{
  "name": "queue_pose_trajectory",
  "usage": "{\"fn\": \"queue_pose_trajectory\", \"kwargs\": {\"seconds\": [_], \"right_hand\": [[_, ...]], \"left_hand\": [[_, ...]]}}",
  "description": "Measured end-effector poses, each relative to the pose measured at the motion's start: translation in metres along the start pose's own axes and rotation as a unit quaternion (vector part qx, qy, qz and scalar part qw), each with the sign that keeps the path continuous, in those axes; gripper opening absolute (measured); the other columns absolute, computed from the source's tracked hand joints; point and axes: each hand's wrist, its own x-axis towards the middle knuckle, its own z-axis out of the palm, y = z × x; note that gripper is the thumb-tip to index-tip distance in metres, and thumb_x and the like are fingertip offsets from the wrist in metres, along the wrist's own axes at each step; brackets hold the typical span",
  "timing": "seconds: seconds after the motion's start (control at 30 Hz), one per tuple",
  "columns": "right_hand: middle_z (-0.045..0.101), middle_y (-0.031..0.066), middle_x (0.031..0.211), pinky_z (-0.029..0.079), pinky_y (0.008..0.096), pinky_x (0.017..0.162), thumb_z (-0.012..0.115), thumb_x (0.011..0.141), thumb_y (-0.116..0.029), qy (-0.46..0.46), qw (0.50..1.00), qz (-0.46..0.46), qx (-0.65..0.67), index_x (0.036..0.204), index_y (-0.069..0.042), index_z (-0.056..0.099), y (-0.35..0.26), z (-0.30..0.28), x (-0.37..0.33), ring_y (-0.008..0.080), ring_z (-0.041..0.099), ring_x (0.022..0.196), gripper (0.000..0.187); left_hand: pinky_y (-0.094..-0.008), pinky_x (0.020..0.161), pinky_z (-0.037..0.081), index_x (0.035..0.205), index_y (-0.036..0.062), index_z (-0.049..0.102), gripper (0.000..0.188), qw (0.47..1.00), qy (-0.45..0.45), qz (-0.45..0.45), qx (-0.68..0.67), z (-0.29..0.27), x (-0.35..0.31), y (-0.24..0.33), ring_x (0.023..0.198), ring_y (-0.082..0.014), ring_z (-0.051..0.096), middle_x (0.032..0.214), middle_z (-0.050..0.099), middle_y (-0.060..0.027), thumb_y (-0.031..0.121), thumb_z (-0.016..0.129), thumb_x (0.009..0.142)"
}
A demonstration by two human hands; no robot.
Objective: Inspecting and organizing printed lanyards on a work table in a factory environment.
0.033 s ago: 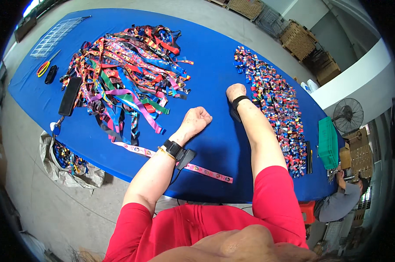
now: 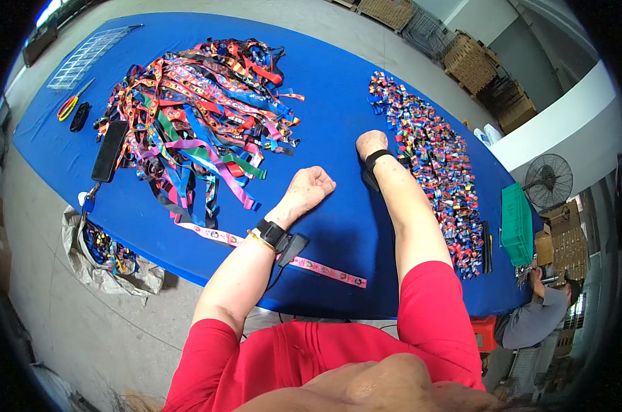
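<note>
My left hand point(image 2: 309, 189) is curled into a loose fist over the blue-covered table point(image 2: 331, 82), with nothing showing between its fingers. Under my left forearm runs a pink printed ribbon strap point(image 2: 330, 272), stretching from the heap of colourful lanyard straps point(image 2: 201, 110) on the left. Farther out and to the right, my right hand point(image 2: 372, 143) is closed too, its fingers folded out of sight and nothing sticking out of it. Just right of that hand and forearm lies a long band of small folded, bundled straps point(image 2: 434, 165). Both wrists wear black bands.
A black phone point(image 2: 109, 152), scissors point(image 2: 68, 108), a small black object point(image 2: 81, 117) and a wire rack point(image 2: 91, 56) lie at left. A sack of straps point(image 2: 111, 257) stands below. At right are a green crate point(image 2: 516, 223), a fan point(image 2: 548, 180) and another person point(image 2: 536, 321).
</note>
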Motion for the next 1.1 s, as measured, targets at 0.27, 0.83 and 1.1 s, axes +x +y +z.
{"fn": "queue_pose_trajectory", "kwargs": {"seconds": [0.27,0.83,1.1], "right_hand": [[0.073,0.0021,0.103,0.057,0.0431,0.058,0.066,0.083,-0.015,0.014,1.0,-0.009,0.004,0.101,-0.015,0.076,0.004,-0.007,-0.007,0.022,0.072,0.088,0.02],[0.072,0.0005,0.105,0.054,0.0455,0.057,0.066,0.083,-0.017,0.025,0.999,-0.021,0.042,0.104,-0.016,0.075,0.006,0.001,0.003,0.0243,0.071,0.088,0.023],[0.072,0.0004,0.106,0.054,0.047,0.059,0.066,0.083,-0.016,-0.007,0.998,-0.041,0.053,0.105,-0.016,0.074,0.008,0.003,0.006,0.0259,0.07,0.087,0.023]], "left_hand": [[-0.0197,0.05,0.032,0.069,0.0081,0.057,0.028,0.989,-0.133,0.025,-0.059,-0.014,-0.023,0.055,0.057,0.0001,0.042,0.062,0.051,0.0086,0.024,0.071,0.088],[-0.043,0.065,0.049,0.058,0.0062,0.052,0.073,0.745,-0.418,0.329,-0.402,0.005,-0.111,0.17,0.036,-0.017,0.037,0.046,0.04,-0.0019,0.069,0.038,0.093],[-0.0386,0.058,0.039,0.054,0.0083,0.041,0.077,0.682,-0.495,0.291,-0.452,0.024,-0.113,0.186,0.038,-0.0231,0.04,0.049,0.04,-0.0036,0.078,0.035,0.086]]}}
